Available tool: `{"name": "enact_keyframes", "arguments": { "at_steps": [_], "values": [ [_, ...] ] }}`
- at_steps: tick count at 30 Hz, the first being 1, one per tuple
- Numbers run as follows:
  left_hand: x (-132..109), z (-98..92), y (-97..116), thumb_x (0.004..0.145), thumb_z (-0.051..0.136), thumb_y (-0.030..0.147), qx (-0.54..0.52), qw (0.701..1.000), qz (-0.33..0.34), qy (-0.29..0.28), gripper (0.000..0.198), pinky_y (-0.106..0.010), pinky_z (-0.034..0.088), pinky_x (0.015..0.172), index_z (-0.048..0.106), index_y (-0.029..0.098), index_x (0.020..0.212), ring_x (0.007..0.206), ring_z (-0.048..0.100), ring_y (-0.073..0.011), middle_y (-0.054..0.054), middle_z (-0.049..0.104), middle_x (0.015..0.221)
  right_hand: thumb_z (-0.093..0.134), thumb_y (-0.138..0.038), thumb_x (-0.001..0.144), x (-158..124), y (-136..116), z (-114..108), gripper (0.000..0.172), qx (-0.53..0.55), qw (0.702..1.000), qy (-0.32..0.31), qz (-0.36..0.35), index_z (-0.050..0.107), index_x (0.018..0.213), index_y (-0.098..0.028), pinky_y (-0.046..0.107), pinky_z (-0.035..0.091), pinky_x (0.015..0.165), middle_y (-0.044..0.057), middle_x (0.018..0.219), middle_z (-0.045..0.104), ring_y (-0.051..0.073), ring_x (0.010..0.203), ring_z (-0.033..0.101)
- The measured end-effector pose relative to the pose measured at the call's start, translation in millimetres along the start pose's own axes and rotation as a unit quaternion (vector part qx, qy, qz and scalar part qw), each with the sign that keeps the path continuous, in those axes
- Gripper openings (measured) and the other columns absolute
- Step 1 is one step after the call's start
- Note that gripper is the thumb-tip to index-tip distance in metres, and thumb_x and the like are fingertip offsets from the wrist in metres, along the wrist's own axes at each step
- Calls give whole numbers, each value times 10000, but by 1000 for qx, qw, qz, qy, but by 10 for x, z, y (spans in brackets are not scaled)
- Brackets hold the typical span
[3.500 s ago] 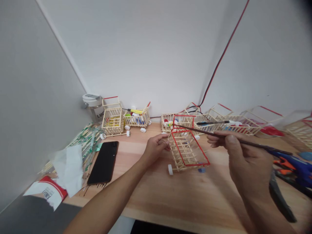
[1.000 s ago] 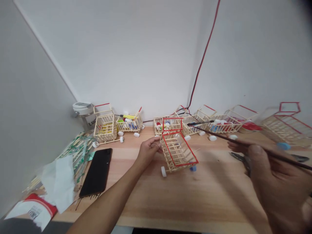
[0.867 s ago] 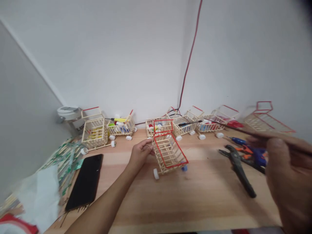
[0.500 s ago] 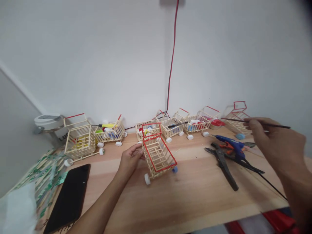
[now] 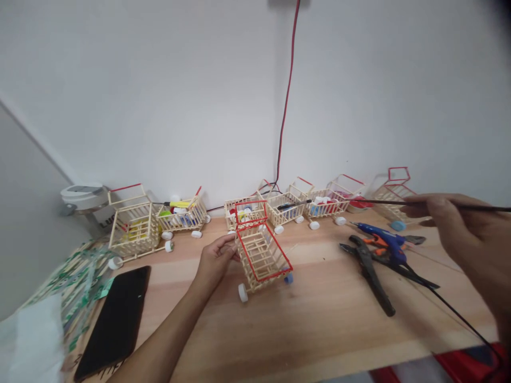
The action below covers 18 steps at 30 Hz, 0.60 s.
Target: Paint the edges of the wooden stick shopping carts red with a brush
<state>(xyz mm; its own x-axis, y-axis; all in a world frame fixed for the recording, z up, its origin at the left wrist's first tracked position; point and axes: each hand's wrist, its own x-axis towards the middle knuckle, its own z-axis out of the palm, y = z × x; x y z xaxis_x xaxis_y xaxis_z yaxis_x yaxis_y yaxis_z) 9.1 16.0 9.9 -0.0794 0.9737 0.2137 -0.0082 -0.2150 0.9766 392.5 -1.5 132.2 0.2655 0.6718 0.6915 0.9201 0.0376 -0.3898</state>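
Note:
My left hand (image 5: 215, 259) grips the left side of a miniature shopping cart (image 5: 265, 252) built of thin wooden sticks. Its upper rim and handle are red, and white and blue caps serve as wheels. Part of my fingers is hidden behind the cart's slats. Over the right of the table, my right hand (image 5: 465, 229) pinches a thin dark paintbrush (image 5: 399, 202), held nearly level with its tip toward the left. A small red dish (image 5: 360, 203) lies by the brush tip, near the wall.
Several similar stick carts, one a cart with yellow pieces (image 5: 138, 231), line the wall. Black-handled pliers (image 5: 369, 276) and a blue glue gun (image 5: 383, 239) lie on the right. A black phone (image 5: 115, 319) and bundled sticks (image 5: 67, 287) occupy the left. A red cable (image 5: 287, 101) hangs behind.
My right hand has shifted to the right with the paintbrush, which now lies more level. The left hand keeps its hold on the cart. The whole view has moved slightly.

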Motion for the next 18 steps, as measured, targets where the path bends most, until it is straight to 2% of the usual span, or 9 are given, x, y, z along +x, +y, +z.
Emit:
{"name": "enact_keyframes", "arguments": {
  "at_steps": [2,5,9,11,14,16,18],
  "values": [
    [-4,0,8,742,713,303,2,1000,1,1,373,-293,564,654,713,127,1070,661,678,-171,-52,767,840,393,-565,888,-115,-198,-14,416,109,994,21,9,710,907,-295,347,482,703,14,894,729,203,832,674],
    [-19,-3,24,747,706,303,4,1000,5,2,361,-287,559,650,718,127,1062,649,671,-166,-51,765,827,462,-530,884,-254,-443,96,380,230,972,31,22,720,974,-266,333,517,696,27,844,717,169,732,666],
    [-37,-13,39,754,698,311,15,1000,10,2,352,-291,561,659,718,130,1056,662,672,-171,-56,764,830,483,-484,887,-365,-550,220,360,309,946,73,66,727,990,-241,325,525,647,51,860,715,176,730,674],
    [-37,-18,41,752,696,304,17,1000,9,4,359,-292,561,665,714,131,1066,682,677,-178,-57,765,837,468,-460,894,-344,-472,193,349,291,948,106,77,719,989,-236,316,512,610,62,867,711,177,719,672],
    [-20,-19,35,753,691,288,15,1000,4,0,357,-295,566,669,709,136,1075,679,676,-174,-51,767,845,435,-417,904,-163,-175,103,337,226,964,124,63,685,1028,-229,324,514,633,81,892,699,176,728,667],
    [-6,-15,28,749,690,282,10,1000,3,0,346,-293,569,662,711,142,1065,666,673,-170,-43,767,837,434,-367,887,42,103,84,315,130,982,121,58,671,1027,-213,319,506,643,89,891,695,174,731,660],
    [4,-11,22,738,698,282,6,1000,1,2,348,-291,571,652,713,146,1058,659,674,-172,-36,766,818,387,-345,890,264,380,146,325,-36,996,58,61,670,993,-221,312,479,663,66,851,707,165,719,655]
  ]
}}
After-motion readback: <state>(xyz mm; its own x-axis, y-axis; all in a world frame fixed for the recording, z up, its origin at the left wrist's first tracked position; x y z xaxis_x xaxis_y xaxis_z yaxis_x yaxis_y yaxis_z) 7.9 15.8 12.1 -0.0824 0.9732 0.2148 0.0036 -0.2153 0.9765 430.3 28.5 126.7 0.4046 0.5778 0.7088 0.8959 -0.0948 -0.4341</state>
